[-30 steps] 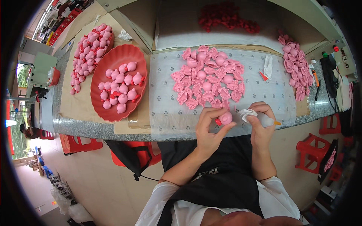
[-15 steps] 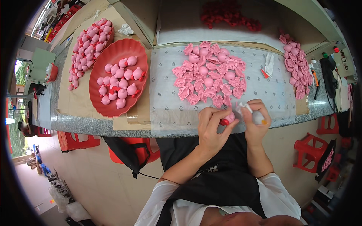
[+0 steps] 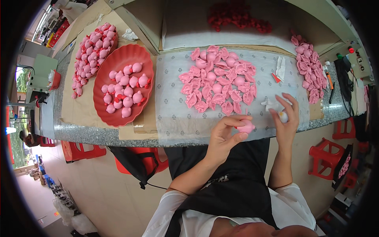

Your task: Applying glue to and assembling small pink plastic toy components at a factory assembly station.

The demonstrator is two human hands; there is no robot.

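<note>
My left hand [image 3: 226, 136] pinches a pink ball-shaped piece [image 3: 246, 126] with a bit of red at its side, just over the table's front edge. In my right hand [image 3: 288, 122] a small white bottle [image 3: 283, 116] with a yellow spot is tucked against the fingers, while thumb and index finger are spread apart. A crumpled white tissue [image 3: 269, 104] is just beyond my right thumb; whether it touches the sheet I cannot tell. Ahead of both hands, many loose pink pieces [image 3: 219, 81], some round and some frilled, lie on the printed white sheet [image 3: 169, 94].
Left of the sheet stands a red scalloped bowl [image 3: 102, 108] with assembled pink-and-red pieces, beside another heap [image 3: 94, 49]. More pink pieces [image 3: 308, 65] lie at right, near a white strip [image 3: 280, 69] and an orange marker [image 3: 328, 75]. Red pieces [image 3: 237, 17] sit inside the shelf.
My right hand has moved right, away from my left, and its thumb and index finger have let go of the tissue. My left hand has turned the pink piece and shifted slightly right.
</note>
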